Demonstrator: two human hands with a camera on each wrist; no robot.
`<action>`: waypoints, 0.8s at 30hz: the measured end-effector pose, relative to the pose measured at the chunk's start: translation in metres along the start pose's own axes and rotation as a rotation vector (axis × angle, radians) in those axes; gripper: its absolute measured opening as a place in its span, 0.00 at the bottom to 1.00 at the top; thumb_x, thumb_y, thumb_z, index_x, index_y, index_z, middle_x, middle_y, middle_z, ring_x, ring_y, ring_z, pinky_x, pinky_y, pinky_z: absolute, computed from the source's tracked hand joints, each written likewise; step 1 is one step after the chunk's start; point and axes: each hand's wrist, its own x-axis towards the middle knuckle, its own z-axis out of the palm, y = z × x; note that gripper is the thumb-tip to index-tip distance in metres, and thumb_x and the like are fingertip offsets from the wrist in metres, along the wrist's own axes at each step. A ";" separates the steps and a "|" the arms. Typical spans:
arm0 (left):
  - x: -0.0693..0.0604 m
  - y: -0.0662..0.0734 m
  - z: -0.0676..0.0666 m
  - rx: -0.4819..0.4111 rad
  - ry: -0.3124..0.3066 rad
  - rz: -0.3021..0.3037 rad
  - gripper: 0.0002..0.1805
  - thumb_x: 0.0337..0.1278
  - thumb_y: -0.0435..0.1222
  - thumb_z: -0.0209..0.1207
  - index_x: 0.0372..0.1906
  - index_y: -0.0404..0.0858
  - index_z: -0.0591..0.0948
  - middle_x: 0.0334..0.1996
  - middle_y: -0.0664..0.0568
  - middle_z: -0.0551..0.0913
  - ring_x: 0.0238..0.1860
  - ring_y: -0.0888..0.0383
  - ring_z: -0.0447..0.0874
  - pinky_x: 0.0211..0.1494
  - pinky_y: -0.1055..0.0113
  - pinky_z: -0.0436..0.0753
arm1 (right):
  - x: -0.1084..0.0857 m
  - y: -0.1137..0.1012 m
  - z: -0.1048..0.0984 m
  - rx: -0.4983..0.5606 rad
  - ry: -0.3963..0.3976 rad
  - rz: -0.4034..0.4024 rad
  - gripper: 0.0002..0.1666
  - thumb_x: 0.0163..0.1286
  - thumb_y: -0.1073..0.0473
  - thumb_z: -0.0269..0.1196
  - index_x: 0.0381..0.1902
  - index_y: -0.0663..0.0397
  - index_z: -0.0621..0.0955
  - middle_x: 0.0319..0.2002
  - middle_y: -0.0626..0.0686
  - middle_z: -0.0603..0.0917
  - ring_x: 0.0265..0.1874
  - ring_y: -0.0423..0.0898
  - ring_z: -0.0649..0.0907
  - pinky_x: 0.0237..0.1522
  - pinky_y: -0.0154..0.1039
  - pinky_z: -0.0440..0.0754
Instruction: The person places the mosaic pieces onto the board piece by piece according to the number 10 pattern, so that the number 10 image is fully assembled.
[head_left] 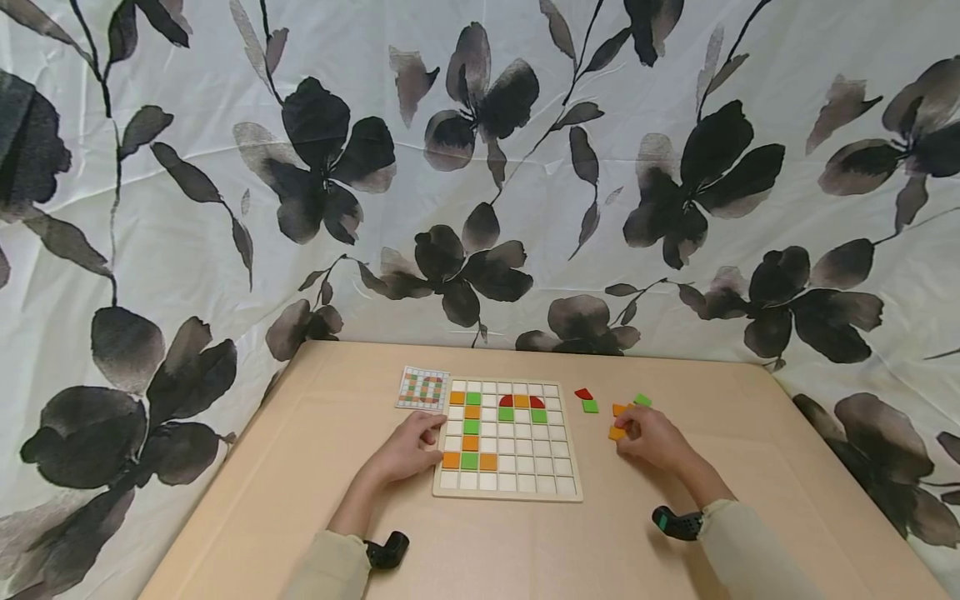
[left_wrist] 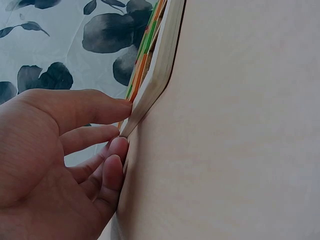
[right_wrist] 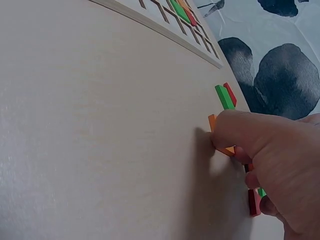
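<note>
A pale grid board (head_left: 525, 482) lies on the table, with orange, green and red tiles in some cells. My left hand (head_left: 411, 446) rests at its left edge; in the left wrist view the fingertips (left_wrist: 124, 107) touch the rim of the board (left_wrist: 162, 70), relaxed. To the right of the board, my right hand (head_left: 654, 437) pinches an orange square tile (head_left: 617, 433) between thumb and fingers, low at the table. Another orange tile (head_left: 619, 409) lies just beyond the hand. The right wrist view shows the tile (right_wrist: 229, 150) partly hidden by the fingers.
A small printed pattern card (head_left: 422, 388) lies at the board's upper left. Loose pieces lie to the right: a red piece (head_left: 583, 394), a green square (head_left: 590, 407) and another green piece (head_left: 642, 400). A floral cloth (head_left: 480, 192) hangs behind the table (head_left: 517, 550).
</note>
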 end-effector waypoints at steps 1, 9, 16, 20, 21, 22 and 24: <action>0.000 0.000 0.000 -0.002 0.000 0.001 0.33 0.50 0.28 0.65 0.65 0.33 0.71 0.46 0.46 0.69 0.41 0.56 0.67 0.36 0.70 0.68 | 0.000 -0.001 0.001 -0.004 0.000 -0.002 0.16 0.52 0.62 0.70 0.39 0.57 0.81 0.32 0.51 0.76 0.32 0.46 0.72 0.34 0.38 0.72; 0.000 0.002 -0.001 -0.004 0.001 -0.004 0.33 0.51 0.28 0.65 0.65 0.33 0.71 0.45 0.47 0.69 0.40 0.57 0.67 0.36 0.71 0.68 | 0.005 -0.015 0.008 -0.010 0.030 -0.048 0.14 0.52 0.62 0.70 0.38 0.54 0.81 0.34 0.49 0.76 0.33 0.45 0.72 0.36 0.37 0.73; 0.001 0.001 0.000 -0.004 -0.003 -0.007 0.33 0.51 0.28 0.65 0.65 0.32 0.71 0.46 0.46 0.69 0.40 0.57 0.67 0.36 0.71 0.68 | 0.012 -0.039 0.018 0.027 0.003 -0.090 0.15 0.51 0.61 0.70 0.39 0.51 0.82 0.35 0.48 0.78 0.31 0.44 0.73 0.30 0.32 0.73; 0.002 0.000 0.000 -0.006 -0.001 -0.005 0.33 0.51 0.27 0.65 0.65 0.33 0.71 0.46 0.46 0.69 0.40 0.57 0.67 0.36 0.71 0.67 | 0.016 -0.054 0.026 0.048 -0.019 -0.080 0.15 0.52 0.60 0.71 0.39 0.48 0.82 0.34 0.47 0.77 0.32 0.44 0.73 0.29 0.31 0.72; 0.002 0.000 0.000 -0.004 -0.001 -0.004 0.33 0.51 0.27 0.65 0.65 0.33 0.71 0.45 0.46 0.69 0.40 0.57 0.67 0.36 0.71 0.67 | 0.017 -0.057 0.028 0.055 -0.027 -0.080 0.15 0.52 0.60 0.71 0.39 0.47 0.82 0.33 0.47 0.77 0.32 0.44 0.73 0.29 0.31 0.72; 0.002 0.000 0.000 -0.004 0.000 -0.003 0.33 0.50 0.27 0.65 0.65 0.33 0.71 0.45 0.46 0.69 0.40 0.57 0.67 0.36 0.71 0.67 | 0.018 -0.061 0.029 0.063 -0.034 -0.078 0.14 0.52 0.60 0.72 0.38 0.46 0.82 0.33 0.47 0.77 0.32 0.45 0.73 0.29 0.31 0.72; 0.002 0.000 0.000 -0.004 0.001 -0.005 0.33 0.50 0.27 0.65 0.65 0.33 0.71 0.45 0.46 0.69 0.40 0.57 0.67 0.36 0.71 0.67 | 0.019 -0.067 0.032 0.077 -0.045 -0.079 0.14 0.52 0.60 0.72 0.37 0.45 0.82 0.33 0.47 0.77 0.31 0.45 0.73 0.28 0.32 0.71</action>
